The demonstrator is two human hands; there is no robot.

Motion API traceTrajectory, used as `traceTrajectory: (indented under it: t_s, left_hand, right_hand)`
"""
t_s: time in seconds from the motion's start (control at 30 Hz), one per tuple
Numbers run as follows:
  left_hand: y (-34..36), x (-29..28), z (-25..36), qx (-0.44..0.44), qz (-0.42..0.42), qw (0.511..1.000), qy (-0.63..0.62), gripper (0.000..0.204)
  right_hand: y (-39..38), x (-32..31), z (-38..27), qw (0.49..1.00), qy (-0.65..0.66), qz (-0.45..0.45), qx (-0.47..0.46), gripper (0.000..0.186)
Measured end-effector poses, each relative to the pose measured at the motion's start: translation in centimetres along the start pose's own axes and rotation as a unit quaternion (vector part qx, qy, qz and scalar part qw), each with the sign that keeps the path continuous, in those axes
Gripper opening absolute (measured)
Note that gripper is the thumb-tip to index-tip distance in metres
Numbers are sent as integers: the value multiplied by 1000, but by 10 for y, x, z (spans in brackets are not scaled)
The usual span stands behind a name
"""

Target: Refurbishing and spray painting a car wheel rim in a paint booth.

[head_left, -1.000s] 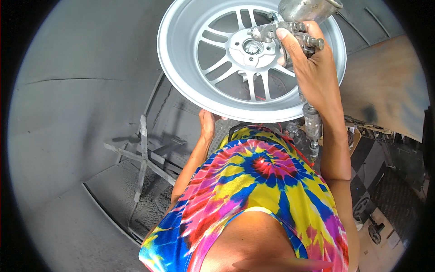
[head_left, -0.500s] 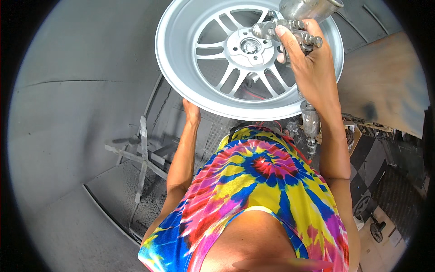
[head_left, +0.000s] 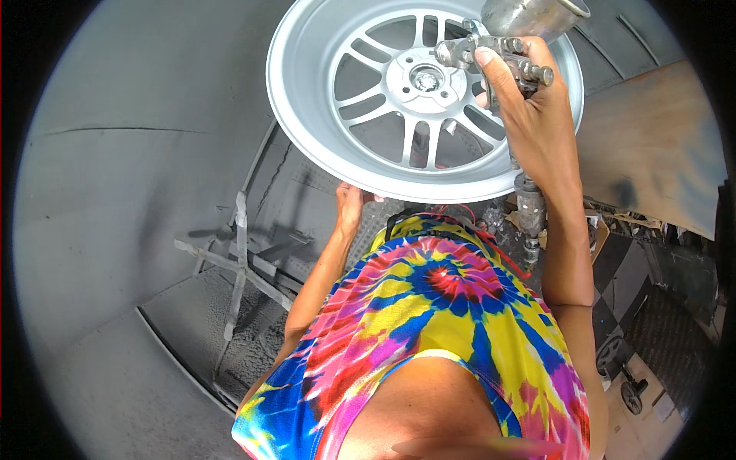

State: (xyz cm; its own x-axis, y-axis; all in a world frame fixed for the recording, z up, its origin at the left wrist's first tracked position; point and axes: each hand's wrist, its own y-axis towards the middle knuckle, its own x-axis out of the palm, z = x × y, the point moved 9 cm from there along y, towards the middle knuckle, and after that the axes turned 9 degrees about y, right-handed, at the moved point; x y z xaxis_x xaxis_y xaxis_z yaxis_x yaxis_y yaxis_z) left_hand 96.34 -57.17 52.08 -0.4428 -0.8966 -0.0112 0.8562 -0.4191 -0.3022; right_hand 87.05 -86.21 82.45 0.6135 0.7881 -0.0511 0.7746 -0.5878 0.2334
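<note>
My right hand (head_left: 533,107) is closed around a metal spray gun (head_left: 491,52), its thumb along the near side of the gun. A grey paint cup (head_left: 533,17) tops the gun, and a cylindrical metal fitting (head_left: 530,211) hangs below its handle. The gun's nozzle points left across the open face of a silver alloy wheel rim (head_left: 383,186), near its hub. Under the rim's near edge, my left hand (head_left: 351,203) grips it with bent fingers, partly hidden behind the rim.
A grey taped metal stand (head_left: 241,253) is at the left, beside a paint-coated wall (head_left: 115,169). Behind the right arm are a brown panel (head_left: 652,146) and clutter on the floor. A red hose (head_left: 502,253) runs near my waist.
The wheel rim has turned, its near spokes shifting to the right. My left hand has moved right along with the near edge. The spray gun has shifted slightly right.
</note>
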Motion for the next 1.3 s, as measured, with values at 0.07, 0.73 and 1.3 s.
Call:
traceTrajectory:
  t_s: [0.07, 0.73, 1.3]
  left_hand:
    - [-1, 2, -11, -10, -15, 1000, -5, 47]
    - [65, -65, 8, 34, 151, 987, -39, 31]
    - [38, -39, 15, 44, 100, 993, -34, 32]
  right_hand:
    - [-1, 3, 4, 1000, -6, -10, 10, 20]
    - [4, -2, 8, 998, -40, 29, -39, 24]
    - [-2, 11, 12, 999, 27, -30, -10, 20]
